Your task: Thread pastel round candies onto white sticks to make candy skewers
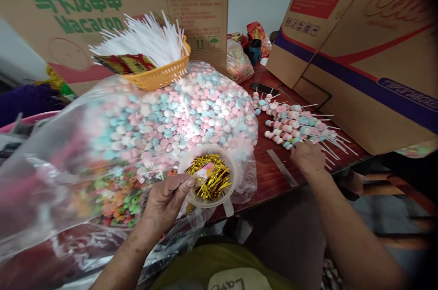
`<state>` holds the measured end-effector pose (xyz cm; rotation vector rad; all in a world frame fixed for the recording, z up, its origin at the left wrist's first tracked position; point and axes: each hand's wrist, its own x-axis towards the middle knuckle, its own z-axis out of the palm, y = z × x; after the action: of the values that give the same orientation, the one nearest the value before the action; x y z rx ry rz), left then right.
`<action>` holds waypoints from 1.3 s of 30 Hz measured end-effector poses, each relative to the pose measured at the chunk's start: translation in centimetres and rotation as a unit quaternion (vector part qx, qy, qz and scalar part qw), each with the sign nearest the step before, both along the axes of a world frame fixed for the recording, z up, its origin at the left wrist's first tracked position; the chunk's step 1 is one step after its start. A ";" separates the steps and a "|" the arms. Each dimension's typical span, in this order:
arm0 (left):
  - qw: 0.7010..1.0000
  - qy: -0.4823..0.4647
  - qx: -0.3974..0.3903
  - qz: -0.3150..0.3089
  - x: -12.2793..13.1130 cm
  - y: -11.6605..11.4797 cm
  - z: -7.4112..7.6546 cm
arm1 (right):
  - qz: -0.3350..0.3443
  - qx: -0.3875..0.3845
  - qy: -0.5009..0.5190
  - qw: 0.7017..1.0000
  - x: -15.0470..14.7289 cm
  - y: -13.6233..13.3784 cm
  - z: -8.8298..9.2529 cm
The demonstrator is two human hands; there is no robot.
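My left hand (167,203) grips the near rim of a clear plastic cup (228,162) filled with gold twist ties (208,179); the thumb is hooked over the edge. The cup rests against a large clear bag of pink, blue and white candies (178,116). My right hand (308,156) lies on the red wooden table (270,171), fingers on the near end of a pile of candy skewers (290,128) threaded on white sticks. Whether it grips a skewer cannot be told.
An orange basket (160,75) of white sticks sits behind the candy bag. A bag of colourful ring candies (116,203) lies at my left. Large cardboard boxes (362,52) stand at right and behind. A phone (264,89) lies on the table.
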<state>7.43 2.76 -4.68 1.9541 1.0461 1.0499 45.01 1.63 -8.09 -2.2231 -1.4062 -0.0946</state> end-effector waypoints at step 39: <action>0.996 -0.040 -0.062 -0.040 -2.0 -3.2 2.0 | 0.258 0.030 0.654 0.710 -19.9 -4.6 4.8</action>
<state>5.40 -0.46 -2.73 1.8246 0.9581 0.9870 25.15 -2.97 -3.28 -1.0925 -0.9757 1.3243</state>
